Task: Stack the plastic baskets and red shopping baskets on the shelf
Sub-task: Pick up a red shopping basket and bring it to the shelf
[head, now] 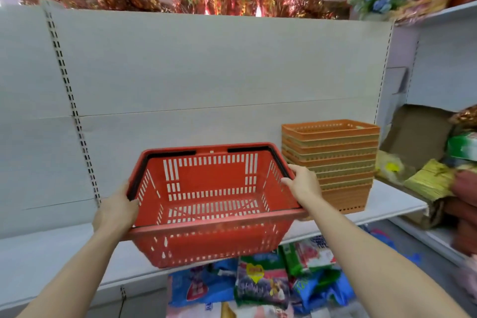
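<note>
Both bare forearms reach forward and up. The left hand (pixel 117 210) grips the left rim of the red shopping basket (pixel 211 204); the right hand (pixel 304 183) clasps its right rim. The basket hangs tilted between them, over the front edge of the white shelf (pixel 51 253). Behind the right hand stands the stack of orange plastic baskets (pixel 333 160).
</note>
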Demonstrator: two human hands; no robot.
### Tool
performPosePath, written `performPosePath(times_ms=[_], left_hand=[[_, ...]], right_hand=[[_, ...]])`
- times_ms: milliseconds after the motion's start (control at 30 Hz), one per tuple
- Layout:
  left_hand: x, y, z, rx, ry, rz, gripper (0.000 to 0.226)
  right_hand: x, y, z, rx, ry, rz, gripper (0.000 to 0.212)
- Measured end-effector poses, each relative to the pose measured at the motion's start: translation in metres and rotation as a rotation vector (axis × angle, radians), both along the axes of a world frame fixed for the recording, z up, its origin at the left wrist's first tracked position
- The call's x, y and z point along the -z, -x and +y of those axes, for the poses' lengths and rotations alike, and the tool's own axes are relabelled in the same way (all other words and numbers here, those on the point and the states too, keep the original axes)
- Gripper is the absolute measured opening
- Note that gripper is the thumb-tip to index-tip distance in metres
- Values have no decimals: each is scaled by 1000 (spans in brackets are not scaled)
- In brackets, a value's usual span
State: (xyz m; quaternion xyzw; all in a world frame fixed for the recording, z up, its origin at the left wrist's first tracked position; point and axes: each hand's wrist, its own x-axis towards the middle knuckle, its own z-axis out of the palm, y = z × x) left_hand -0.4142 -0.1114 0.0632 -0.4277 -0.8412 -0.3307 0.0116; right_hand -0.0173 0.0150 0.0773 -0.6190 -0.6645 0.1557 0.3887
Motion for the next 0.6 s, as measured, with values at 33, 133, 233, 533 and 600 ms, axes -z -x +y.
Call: performPosePath(times_ms=[33,133,233,533,600], left_hand=[[2,-2,6,-6,26,0,52],[3,-7,14,-36,70,-8,55],[0,-2,24,-78,96,-54,52],[-12,7,51,16,-27,-405,42],[-15,7,40,71,-119,-558,40]], right_hand=[[0,-3,10,-7,16,-11,30],[-5,-5,34,-37,37,-47,28],[-7,0,54,-57,77,-83,31],[-11,-1,94,-142,217,8,32],[-11,-8,87,-178,230,131,34]])
